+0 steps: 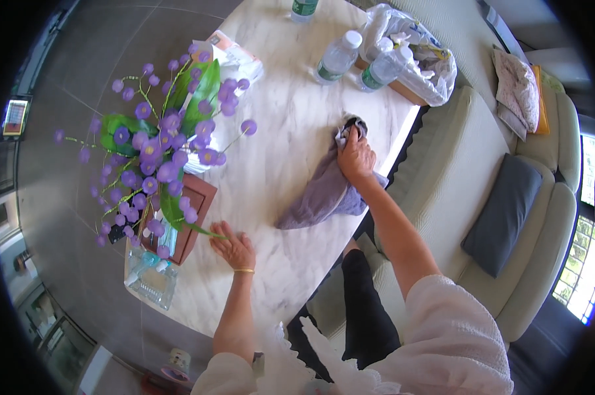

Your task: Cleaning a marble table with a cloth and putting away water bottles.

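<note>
My right hand (356, 157) grips a bunched end of a greyish-purple cloth (313, 200), which trails over the marble-patterned table (258, 163) towards me. A darker, crumpled piece shows at the thumb; whether it belongs to the same cloth I cannot tell. My left hand (234, 247) lies on the tabletop, fingers apart, with nothing held. Just left of its fingertips is a reddish-brown tray (192, 217). A long green leaf tip from the purple artificial flowers (166, 148) reaches over to that hand.
Plastic water bottles (338, 57) stand near a box lined with a clear plastic bag (438, 81). Tissue packs (233, 54) lie behind the flowers. A clear glass dish (156, 284) sits at the left corner. A light sofa (440, 187) with a dark cushion (502, 215) runs along the right.
</note>
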The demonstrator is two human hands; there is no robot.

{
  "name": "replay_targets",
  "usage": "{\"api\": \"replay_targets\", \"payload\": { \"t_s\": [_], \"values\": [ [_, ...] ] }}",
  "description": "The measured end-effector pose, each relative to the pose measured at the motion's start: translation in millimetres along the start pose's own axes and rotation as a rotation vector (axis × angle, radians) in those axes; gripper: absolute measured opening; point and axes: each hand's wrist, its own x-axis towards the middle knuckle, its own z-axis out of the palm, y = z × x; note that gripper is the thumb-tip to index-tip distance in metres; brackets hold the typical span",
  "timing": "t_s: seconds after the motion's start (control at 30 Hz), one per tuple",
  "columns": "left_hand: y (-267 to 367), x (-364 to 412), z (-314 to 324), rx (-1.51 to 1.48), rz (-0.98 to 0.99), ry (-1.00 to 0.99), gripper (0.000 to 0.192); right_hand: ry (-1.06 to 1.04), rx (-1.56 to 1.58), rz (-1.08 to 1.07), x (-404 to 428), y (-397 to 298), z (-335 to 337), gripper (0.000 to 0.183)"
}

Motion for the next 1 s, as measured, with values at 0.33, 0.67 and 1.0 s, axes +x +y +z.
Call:
{"api": "replay_targets", "payload": {
  "t_s": [0.33,0.67,1.0],
  "values": [
    [82,49,-31,-0.26,-0.143,0.206,0.057,-0.328,0.451,-0.294,37,58,-103,0.044],
    [344,290,-104,-0.83,0.197,0.328,0.073,0.256,0.881,-0.463,157,20,-205,0.068],
    [361,336,-66,-1.118,0.131,0.209,0.048,0.094,0.953,-0.465,175,9,-177,0.031]
  ]
}}
